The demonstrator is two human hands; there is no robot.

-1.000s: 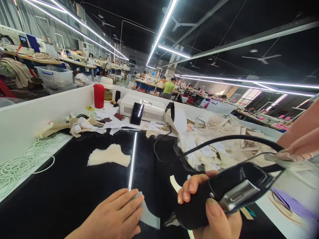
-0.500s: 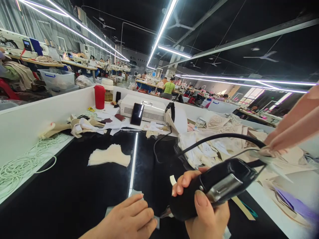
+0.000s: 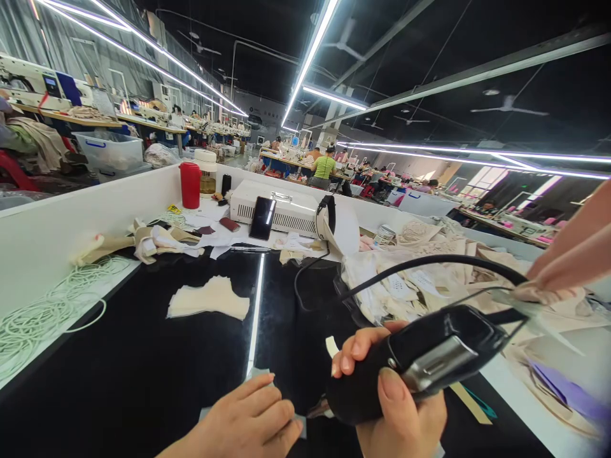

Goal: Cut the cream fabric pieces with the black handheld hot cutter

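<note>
Fingers [image 3: 365, 346] of the right hand [image 3: 405, 416] are closed round a black, rounded hand tool with a silvery metal plate [image 3: 429, 343], at the lower right of the frame. Its narrow metal tip [image 3: 319, 409] points left, towards the thin grey sheet [image 3: 301, 427] at bottom centre; whether the two touch is hard to tell at this angle. The left hand [image 3: 255, 416] lies palm down over that sheet, its fingers together, slightly bent and covering most of it, so only edges show. A thick black cable [image 3: 429, 259] arcs above the tool. Left of centre on the glossy black tabletop [image 3: 119, 375] lies a cream, irregular fabric piece [image 3: 207, 300], well apart from both hands. Towards the upper middle, a black phone [image 3: 262, 218] leans against a white, vented metal box [image 3: 289, 216], with a red plastic cup [image 3: 190, 185] farther left.
</note>
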